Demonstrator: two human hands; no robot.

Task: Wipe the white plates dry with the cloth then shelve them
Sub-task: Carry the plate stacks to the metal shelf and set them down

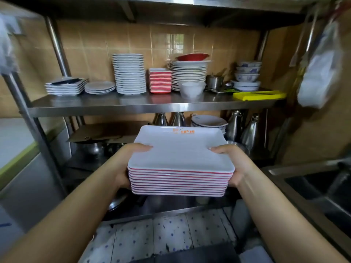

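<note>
I carry a stack of several white rectangular plates with red undersides (180,154) in front of a steel rack, below its middle shelf (133,106). My left hand (125,164) grips the stack's left side, thumb on the top plate and fingers under the pile. My right hand (231,164) grips the right side the same way. The top plate bears a small orange logo near its far edge. No cloth is in sight.
On the middle shelf stand white square plates (65,86), round plates (99,87), a tall white stack (130,74), a red-and-white stack (160,80), more plates with a red bowl (190,71), bowls (247,74) and a yellow board (259,95). Steel jugs (250,130) stand below. A sink (322,186) lies at right.
</note>
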